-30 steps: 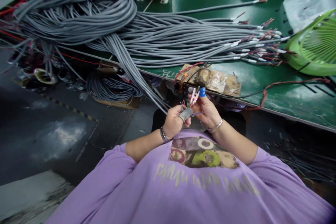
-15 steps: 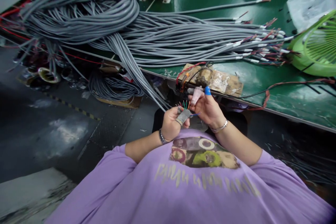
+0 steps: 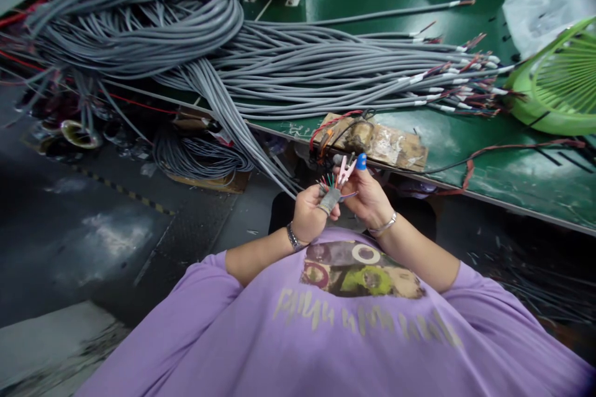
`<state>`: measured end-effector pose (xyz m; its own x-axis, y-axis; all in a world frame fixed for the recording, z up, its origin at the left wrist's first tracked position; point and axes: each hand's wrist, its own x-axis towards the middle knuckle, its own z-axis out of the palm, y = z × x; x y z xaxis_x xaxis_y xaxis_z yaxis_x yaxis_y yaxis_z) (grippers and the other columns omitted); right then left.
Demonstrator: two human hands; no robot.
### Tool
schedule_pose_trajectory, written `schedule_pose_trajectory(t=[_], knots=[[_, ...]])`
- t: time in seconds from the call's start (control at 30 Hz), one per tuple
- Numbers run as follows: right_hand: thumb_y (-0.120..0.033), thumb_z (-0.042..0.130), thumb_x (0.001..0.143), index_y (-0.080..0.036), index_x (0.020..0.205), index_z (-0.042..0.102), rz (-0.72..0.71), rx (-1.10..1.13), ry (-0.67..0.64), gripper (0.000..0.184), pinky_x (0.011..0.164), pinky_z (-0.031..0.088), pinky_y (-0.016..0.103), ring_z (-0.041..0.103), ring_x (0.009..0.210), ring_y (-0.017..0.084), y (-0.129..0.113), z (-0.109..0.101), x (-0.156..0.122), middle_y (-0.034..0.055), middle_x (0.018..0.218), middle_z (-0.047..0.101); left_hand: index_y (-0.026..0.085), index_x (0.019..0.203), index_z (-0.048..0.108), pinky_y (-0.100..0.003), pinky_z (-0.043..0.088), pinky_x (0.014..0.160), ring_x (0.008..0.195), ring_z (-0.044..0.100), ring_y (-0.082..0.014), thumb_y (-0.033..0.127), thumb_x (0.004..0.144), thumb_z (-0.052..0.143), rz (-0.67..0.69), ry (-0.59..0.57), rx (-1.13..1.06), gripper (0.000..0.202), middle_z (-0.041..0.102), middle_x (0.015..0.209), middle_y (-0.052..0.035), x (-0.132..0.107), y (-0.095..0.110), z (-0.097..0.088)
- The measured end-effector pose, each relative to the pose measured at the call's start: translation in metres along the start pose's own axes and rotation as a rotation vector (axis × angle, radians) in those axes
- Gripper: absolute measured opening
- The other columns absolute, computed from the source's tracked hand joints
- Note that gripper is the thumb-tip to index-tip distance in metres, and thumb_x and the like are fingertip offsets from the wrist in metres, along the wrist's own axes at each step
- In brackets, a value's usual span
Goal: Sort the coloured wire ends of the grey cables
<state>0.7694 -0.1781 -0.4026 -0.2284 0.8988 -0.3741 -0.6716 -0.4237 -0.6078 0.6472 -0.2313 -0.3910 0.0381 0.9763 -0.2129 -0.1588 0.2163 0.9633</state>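
Observation:
My left hand [image 3: 311, 214] is closed in a pinch around a grey cable end [image 3: 329, 201]. Thin coloured wires [image 3: 328, 182] fan out from its top, and a blue one sticks out to the right. Close beside them is my right hand [image 3: 372, 198], its fingers curled in toward the wires. A blue finger cot [image 3: 361, 162] covers one fingertip. Between that fingertip and the wires shows a pale pink piece [image 3: 345, 172], perhaps a covering on another finger. What the right fingers hold, if anything, is too small to make out.
Many grey cables [image 3: 302, 74] with stripped ends lie across the green table [image 3: 503, 167]. One bundle [image 3: 233, 118] hangs over the edge toward my left hand. A worn cardboard piece [image 3: 395, 146], a green fan [image 3: 554, 80] and a plastic bag [image 3: 540, 12] also lie there.
My left hand has shifted slightly right with the cable end. The right hand's fingers have drawn in closer to the wires, and the pink piece has turned. The view has shifted slightly.

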Motion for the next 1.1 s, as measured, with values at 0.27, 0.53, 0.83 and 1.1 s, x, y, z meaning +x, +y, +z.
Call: schedule_pose_trajectory(t=[0.27, 0.53, 0.83, 1.1], knots=[[-0.062, 0.074, 0.073, -0.021, 0.074, 0.063, 0.037, 0.092, 0.067, 0.042, 0.054, 0.049, 0.024, 0.057, 0.056, 0.011, 0.003, 0.004, -0.003, -0.0014, 0.070, 0.068, 0.016, 0.071, 0.055, -0.020, 0.046, 0.043, 0.040, 0.052, -0.0078, 0.061, 0.069, 0.075, -0.003, -0.004, 0.014, 0.049, 0.060, 0.050, 0.0032, -0.002, -0.002, -0.001], [-0.072, 0.077, 0.058, -0.019, 0.075, 0.067, 0.205, -0.142, -0.221, 0.056, 0.051, 0.049, 0.024, 0.056, 0.058, 0.012, -0.004, -0.020, -0.014, 0.0015, 0.069, 0.067, 0.017, 0.070, 0.056, -0.021, 0.047, 0.044, 0.041, 0.053, -0.0083, 0.065, 0.068, 0.074, -0.007, 0.011, 0.045, 0.052, 0.061, 0.050, 0.0022, -0.012, 0.000, -0.013], [-0.035, 0.090, 0.059, -0.015, 0.070, 0.068, 0.105, -0.448, -0.295, 0.033, 0.056, 0.047, 0.023, 0.059, 0.055, 0.010, -0.011, -0.024, -0.019, 0.0002, 0.066, 0.069, 0.015, 0.060, 0.061, -0.022, 0.052, 0.050, 0.046, 0.059, -0.0104, 0.056, 0.068, 0.078, -0.087, -0.181, 0.137, 0.045, 0.064, 0.053, -0.0013, -0.003, -0.002, -0.016], [-0.039, 0.082, 0.071, -0.018, 0.078, 0.072, -0.071, -0.581, -0.278, 0.025, 0.060, 0.048, 0.025, 0.058, 0.060, 0.011, -0.009, -0.026, -0.023, -0.0001, 0.068, 0.068, 0.013, 0.065, 0.061, -0.022, 0.050, 0.046, 0.045, 0.063, -0.0130, 0.053, 0.073, 0.074, -0.235, -0.295, 0.126, 0.043, 0.067, 0.055, -0.0051, 0.009, -0.009, -0.029]])
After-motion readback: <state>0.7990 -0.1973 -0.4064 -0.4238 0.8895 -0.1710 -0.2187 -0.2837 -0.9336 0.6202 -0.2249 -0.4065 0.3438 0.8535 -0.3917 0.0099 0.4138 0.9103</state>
